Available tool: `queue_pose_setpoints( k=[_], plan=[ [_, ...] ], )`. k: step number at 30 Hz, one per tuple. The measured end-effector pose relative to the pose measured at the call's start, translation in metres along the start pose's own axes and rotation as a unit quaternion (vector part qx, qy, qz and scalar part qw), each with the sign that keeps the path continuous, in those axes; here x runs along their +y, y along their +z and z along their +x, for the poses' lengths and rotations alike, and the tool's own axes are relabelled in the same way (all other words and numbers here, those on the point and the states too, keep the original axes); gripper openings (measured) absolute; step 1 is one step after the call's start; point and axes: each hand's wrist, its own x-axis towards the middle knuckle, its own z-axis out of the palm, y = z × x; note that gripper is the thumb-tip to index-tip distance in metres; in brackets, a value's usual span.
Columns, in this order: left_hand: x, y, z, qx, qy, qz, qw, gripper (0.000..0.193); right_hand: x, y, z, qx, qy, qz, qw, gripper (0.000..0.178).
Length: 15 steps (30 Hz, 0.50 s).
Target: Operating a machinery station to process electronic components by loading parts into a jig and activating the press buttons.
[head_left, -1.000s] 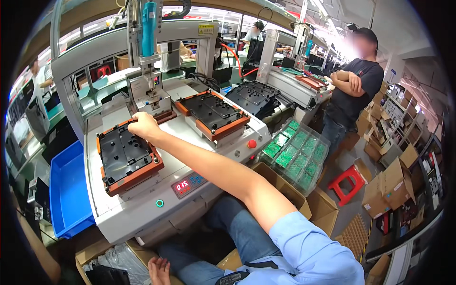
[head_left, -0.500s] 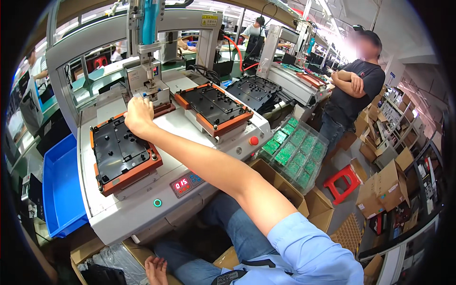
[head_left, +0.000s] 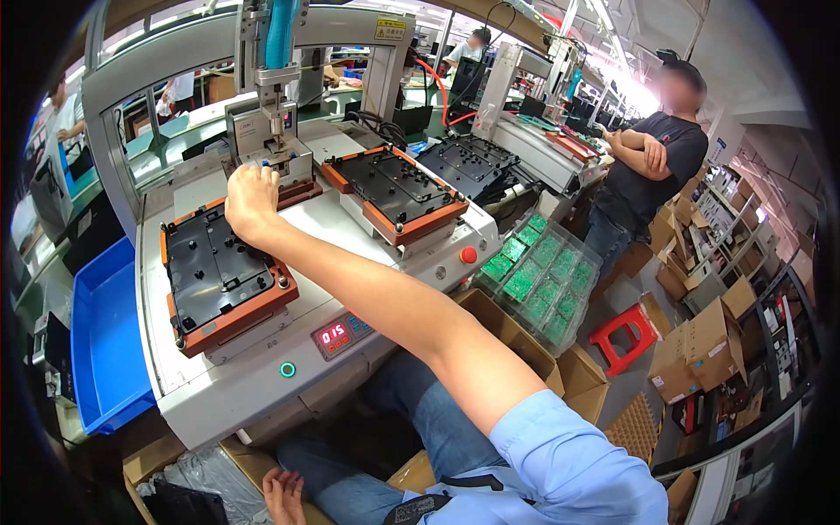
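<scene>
My right arm reaches across the bench-top machine [head_left: 201, 398]. At its end, my right hand [head_left: 254, 203] is closed, fingertips curled down in front of the metal block [head_left: 293, 164] under the vertical screwdriver head [head_left: 277, 105]; what they pinch, if anything, is hidden. Just below that hand lies a black plastic panel [head_left: 214, 271] in a left orange-brown fixture [head_left: 236, 325]. A second such panel [head_left: 389, 182] sits in the right orange-brown fixture [head_left: 407, 229]. Low in the view, my left hand [head_left: 283, 497] rests near my leg, palm up, fingers loosely apart, holding nothing.
A blue tray [head_left: 109, 350] stands left of the machine. Stacked black panels [head_left: 472, 166] and a clear tray of green circuit boards [head_left: 542, 280] are to the right. Red stop button [head_left: 468, 255] on the front. A person [head_left: 652, 166] stands with folded arms near a red stool [head_left: 624, 339].
The view has shifted slightly. My right hand stays in nearly the same place by the metal block, its fingers still curled. My left hand has hardly moved.
</scene>
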Motion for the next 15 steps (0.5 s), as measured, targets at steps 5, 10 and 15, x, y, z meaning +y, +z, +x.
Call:
queue_pose_setpoints(
  k=[5, 10, 15],
  plan=[
    [0.0000, 0.0029, 0.0004, -0.001, 0.001, 0.008, 1.000, 0.039, 0.0001, 0.0042, 0.0012, 0.015, -0.019, -0.030, 0.999, 0.030],
    [-0.0015, -0.0018, 0.0008, 0.003, 0.002, -0.001, 1.000, 0.038, -0.0038, 0.0013, -0.0009, 0.007, -0.021, -0.027, 0.999, 0.032],
    [-0.0027, -0.0039, 0.0028, 0.004, -0.002, 0.002, 1.000, 0.038, -0.0037, -0.0007, -0.0003, 0.009, -0.013, -0.030, 0.999, 0.031]
  ],
)
